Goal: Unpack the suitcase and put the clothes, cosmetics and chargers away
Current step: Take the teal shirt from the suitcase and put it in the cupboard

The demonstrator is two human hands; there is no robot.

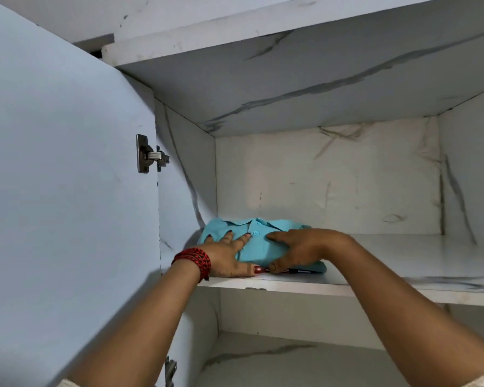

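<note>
On the upper shelf (pixel 403 263), at its L end near the side wall, lay 1 folded turquoise shirt (pixel 259 248), collar to the back, 1 button (pixel 255 233) showing. A red-white-dark strip peeked from under its front edge; any print too small to read. L hand (pixel 227 261) pressed flat on it, fingers released and spread, red bangles (pixel 194 259) at the wrist. R hand (pixel 299 247) was grasping the shirt, fingers on top, thumb hooked at the front edge. Open door (pixel 67 191) at L w/ 2 hinges (pixel 148 155).

Matt turquoise cloth shirt (pixel 266 247); smooth marble-look laminate shelf (pixel 403 263); shiny metal hinge (pixel 148 155).
</note>
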